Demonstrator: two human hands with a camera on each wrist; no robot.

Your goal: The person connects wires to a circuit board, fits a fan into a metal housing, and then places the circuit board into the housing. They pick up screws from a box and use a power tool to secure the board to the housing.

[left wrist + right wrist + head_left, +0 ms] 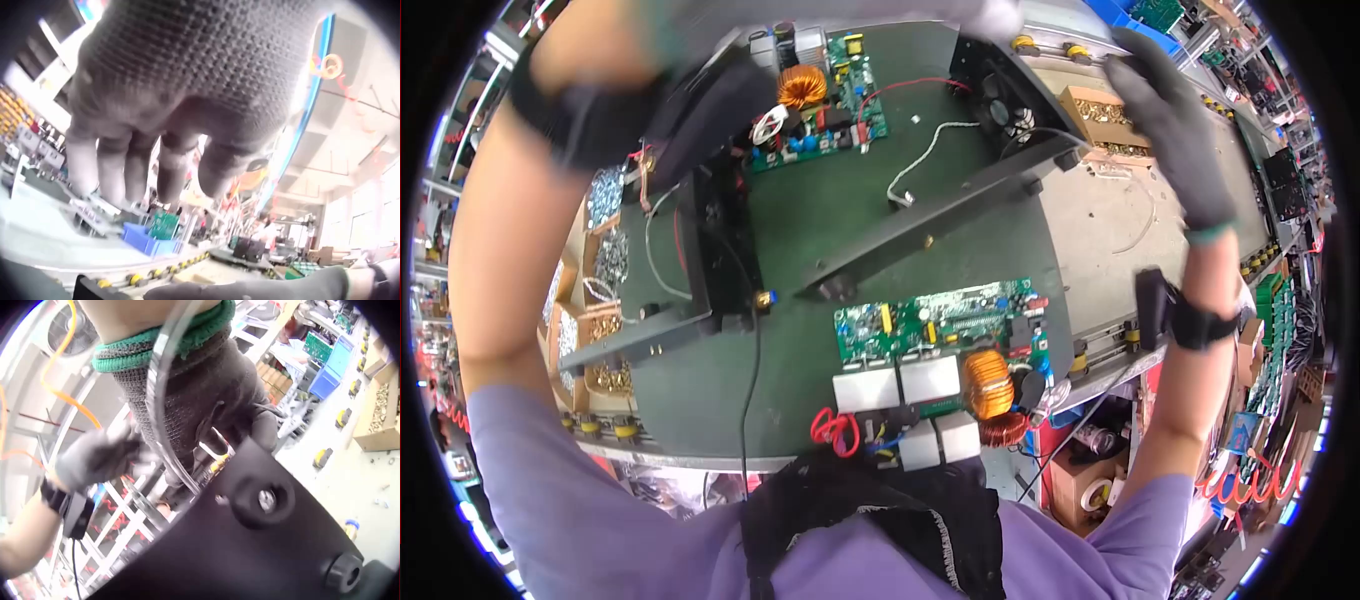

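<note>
Work surface (790, 410), dark green, curved right edge. Left hand (181, 94), grey-gloved, raised over its far side, blurred in the head view. In its wrist view the fingers hang down, loose and spread, no hold on anything seen.

Right hand (1170, 130), same glove, green cuff, in the air beyond the surface's right edge. Fingers extended, nothing seen in them. The right fan chassis (940, 215) is the nearest work, at the far right: black panel with rubber feet, its far end a little left of the fingers in the head view. From the wrist the panel corner overlaps the fingertips; touching or not, cannot tell. Fan and white lead on it.

Left chassis (725, 230), black, along the left edge. Upper circuit board (875, 125) near the far edge, left of middle, below the left hand in the head view, with a copper coil. Lower circuit board (940, 320) by the near edge: white blocks, orange coil, looped red wire.

Containers: right cardboard tray (1100, 105), brass-coloured small hardware. Left bins (605, 195) outside the left edge, silver pieces in the upper ones, brass-coloured in the lower. Blue crate (334, 369) with green board beside or in it, cannot tell.
</note>
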